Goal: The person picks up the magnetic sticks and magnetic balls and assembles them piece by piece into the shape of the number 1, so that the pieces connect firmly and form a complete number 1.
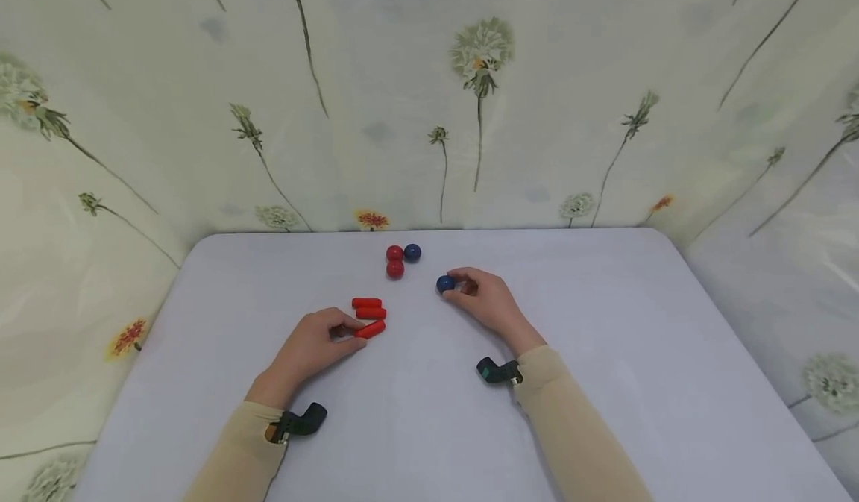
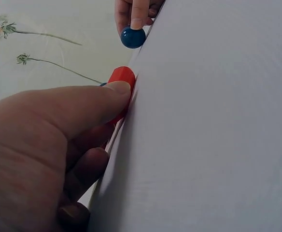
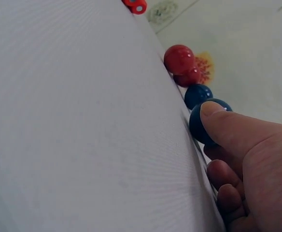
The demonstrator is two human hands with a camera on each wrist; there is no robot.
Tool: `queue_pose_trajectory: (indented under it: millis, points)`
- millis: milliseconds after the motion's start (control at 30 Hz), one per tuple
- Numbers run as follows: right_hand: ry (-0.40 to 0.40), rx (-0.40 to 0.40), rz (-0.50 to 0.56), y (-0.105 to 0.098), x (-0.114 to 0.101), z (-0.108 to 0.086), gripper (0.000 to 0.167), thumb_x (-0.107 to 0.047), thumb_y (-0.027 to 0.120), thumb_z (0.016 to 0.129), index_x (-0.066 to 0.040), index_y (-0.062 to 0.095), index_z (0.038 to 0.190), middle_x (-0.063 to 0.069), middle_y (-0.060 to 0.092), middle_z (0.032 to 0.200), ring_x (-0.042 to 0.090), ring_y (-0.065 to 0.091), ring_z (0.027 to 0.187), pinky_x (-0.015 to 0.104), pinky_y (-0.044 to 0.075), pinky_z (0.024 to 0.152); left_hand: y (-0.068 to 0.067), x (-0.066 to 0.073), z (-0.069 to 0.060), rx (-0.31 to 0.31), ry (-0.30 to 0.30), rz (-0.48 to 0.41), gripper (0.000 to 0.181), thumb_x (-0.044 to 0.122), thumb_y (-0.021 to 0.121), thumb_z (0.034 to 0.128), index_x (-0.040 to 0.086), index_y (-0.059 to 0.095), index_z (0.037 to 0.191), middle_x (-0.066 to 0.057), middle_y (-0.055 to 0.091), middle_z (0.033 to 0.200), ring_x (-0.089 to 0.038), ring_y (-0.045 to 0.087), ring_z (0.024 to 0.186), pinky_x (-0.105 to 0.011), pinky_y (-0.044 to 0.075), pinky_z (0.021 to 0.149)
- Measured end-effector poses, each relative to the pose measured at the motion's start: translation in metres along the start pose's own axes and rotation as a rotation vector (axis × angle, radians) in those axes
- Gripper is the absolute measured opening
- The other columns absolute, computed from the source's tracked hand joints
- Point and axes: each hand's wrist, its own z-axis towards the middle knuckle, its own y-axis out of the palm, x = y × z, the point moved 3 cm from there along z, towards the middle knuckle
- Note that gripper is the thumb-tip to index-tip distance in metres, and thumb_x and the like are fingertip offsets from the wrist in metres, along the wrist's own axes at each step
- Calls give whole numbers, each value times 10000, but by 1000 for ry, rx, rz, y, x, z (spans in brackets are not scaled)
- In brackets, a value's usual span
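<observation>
My left hand (image 1: 317,345) pinches a short red cylinder (image 1: 370,329) between thumb and fingers, low at the tabletop. Just beyond it lie two more red cylinders (image 1: 367,303), side by side. A glossy blue ball (image 1: 445,284) is pinched by my right hand (image 1: 488,300), right of the other pieces. In the right wrist view the thumb presses on this blue ball (image 3: 198,126), and a second blue ball (image 3: 199,93) shows behind it. Two red balls (image 1: 395,268) sit together near the table's back edge, with the second blue ball (image 1: 412,253) beside the farther one.
A white-covered table (image 1: 429,427) spreads under both hands. Behind it and at its sides hangs a pale cloth (image 1: 376,114) printed with dandelions. Dark wrist-worn cameras (image 1: 305,420) sit on both sleeves.
</observation>
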Motion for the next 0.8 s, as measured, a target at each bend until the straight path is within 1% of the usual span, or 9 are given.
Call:
queue_pose_trajectory:
  millis: [67,200,333,467,633,800]
  points:
    - [4,1,-3,0,0,-1,437,-478,735,865,-279,667,1249,-82,639,865,128,578,789,345,463,714,0,0,0,-7,8,-6,245,312,811,823,286,746,1057,137,642,973,-115,564,890,-336,499,801]
    - [4,2,2,0,-1,-1,425,-468,735,869,-272,670,1240,-75,642,872,132,579,792,349,463,711,0,2,-1,-2,31,-14,259,320,817,813,262,749,1055,143,646,961,-103,569,875,-335,503,792]
    - [0,2,10,0,-1,-1,423,-465,737,868,-271,672,1238,-77,644,876,129,581,797,347,464,712,0,5,-1,-4,55,10,288,317,815,817,232,749,1083,136,644,936,-101,563,849,-331,503,768]
    - [0,3,0,0,0,0,433,-475,734,867,-275,669,1245,-93,643,880,117,583,800,341,465,714,0,9,-1,-14,66,46,288,310,808,825,215,758,1092,125,635,903,-106,550,824,-321,496,749]
    - [-3,7,-4,0,-1,0,434,-478,734,866,-273,673,1243,-89,643,868,119,581,790,339,466,709,3,10,-1,-22,58,67,268,298,802,831,223,765,1085,122,614,875,-96,541,807,-308,489,730]
    - [-4,5,-6,0,-1,-1,428,-484,729,869,-284,678,1244,-87,640,858,121,575,784,337,464,710,8,10,0,-19,50,50,253,278,804,831,215,767,1073,125,581,825,-107,524,768,-293,472,681]
